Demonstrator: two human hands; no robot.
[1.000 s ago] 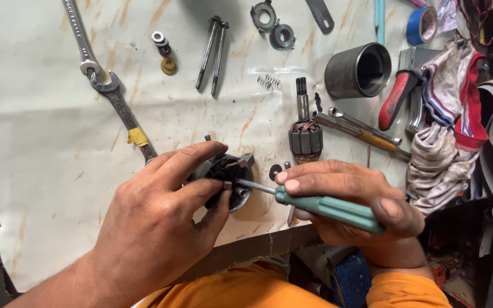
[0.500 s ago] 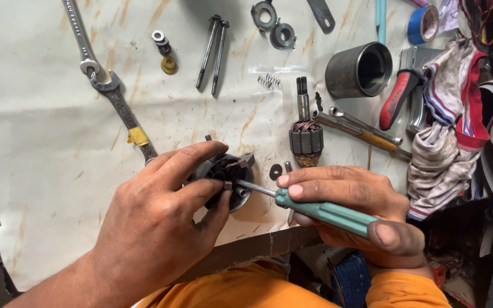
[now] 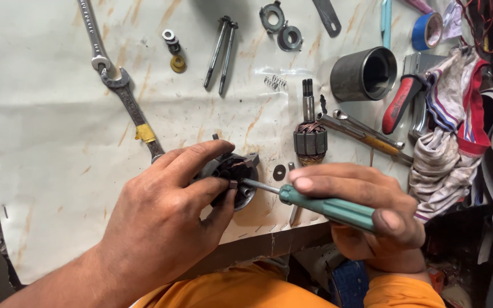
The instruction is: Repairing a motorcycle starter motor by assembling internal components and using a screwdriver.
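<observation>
**A:** Hands first, what's each one got?

**B:** Head view: left hand [image 3: 166,222] has its fingers curled tight round a small round motor part [image 3: 236,178] near the bench's [image 3: 47,171] front edge. Right hand [image 3: 366,211] is closed on a green-handled screwdriver [image 3: 326,206], tip in that part.

**A:** And around it?

**B:** Copper-wound rotor [image 3: 309,137] just behind, wrench [image 3: 126,97] toward the back-left corner, metal cup [image 3: 365,73] back right.

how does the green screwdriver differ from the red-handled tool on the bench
The green screwdriver is gripped in the right hand, its tip on the round motor part that the left hand holds; the red-handled tool lies untouched by the rag. The screwdriver's handle is green and lies nearly level; the other's is red with a black end and slants. Both have coloured handles.
</observation>
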